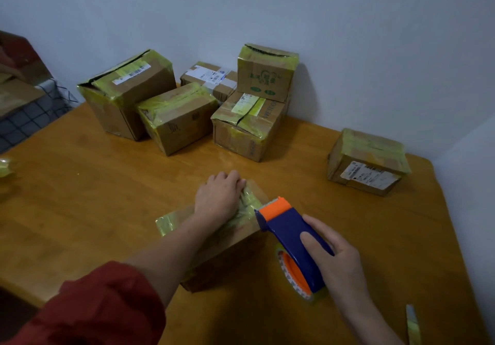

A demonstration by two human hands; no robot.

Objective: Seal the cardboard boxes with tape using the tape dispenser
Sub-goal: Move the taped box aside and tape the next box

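Head view, looking down onto the wooden surface (107,184): working on the near box (227,261) at 6 o'clock. Gripping its far top edge with the left hand (218,197), fingers bent over and pinning wrinkled yellowish tape against the cardboard. Clasping the tape dispenser (289,235) in the right hand (337,259) — thumb lying along the blue side, remaining fingers wrapped round the far side — and touching its orange head to the box's top right edge, at 3 o'clock from the left hand.

Judging this box as partly done: tape already lying across the top, with a loose end (168,221) sticking out flat at the 9 o'clock side and not yet pressed down.

Counting six others as apparently finished — a cluster of five boxes (176,117) at 11 to 12 o'clock against the wall, one stacked on another, plus a single box (367,161) at 2 o'clock, all banded in the same tape. Noting dark gaps along the top seams of two in the cluster, so possibly needing another pass. Leaving a stray strip (412,326) at 5 o'clock unused.
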